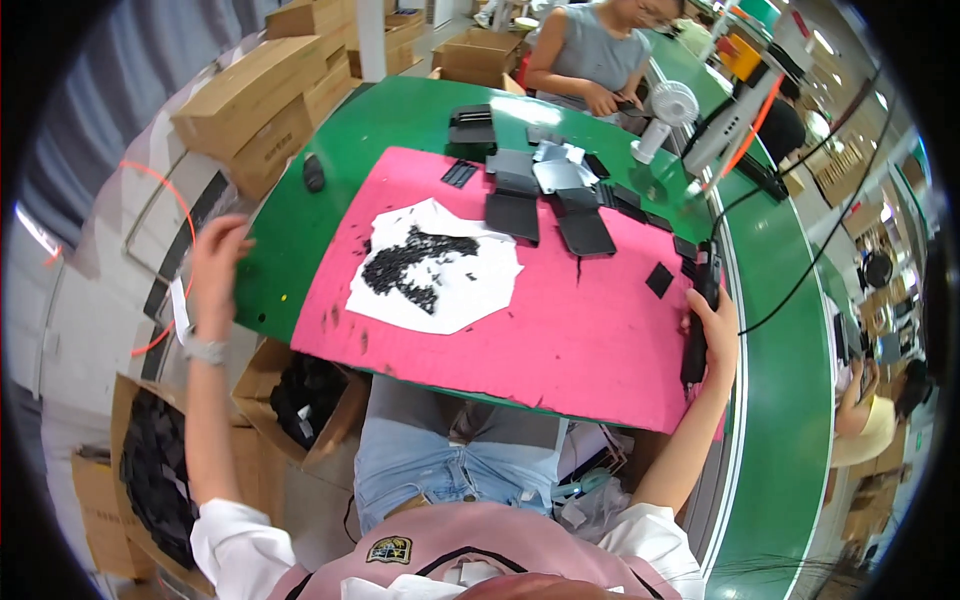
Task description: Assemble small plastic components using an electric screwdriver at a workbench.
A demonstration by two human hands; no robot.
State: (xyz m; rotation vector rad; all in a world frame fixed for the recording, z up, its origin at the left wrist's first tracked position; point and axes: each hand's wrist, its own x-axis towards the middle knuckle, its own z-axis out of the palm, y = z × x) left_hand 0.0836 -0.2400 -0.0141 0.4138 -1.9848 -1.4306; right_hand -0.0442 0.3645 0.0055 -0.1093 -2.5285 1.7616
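My right hand (714,325) is wrapped round a black electric screwdriver (705,275), its tip pointing down at the right edge of the pink mat (560,350). My left hand (215,270) is raised off the table's left edge, fingers loosely apart, with nothing visible in it. On the mat a white cloth or sheet (480,295) carries a heap of tiny black parts (415,265), probably screws. Beyond it lie several dark flat housings (512,215) and some silvery pieces (558,170). A small black plate (659,280) rests close to the screwdriver.
Cartons (250,95) are stacked at the far left. Below the table's left side, an open box (345,405) and a larger carton (125,400) hold black parts. A white fan (672,105) stands at the back. Across the table a co-worker (590,50) handles something small. A cable (800,300) hangs at right.
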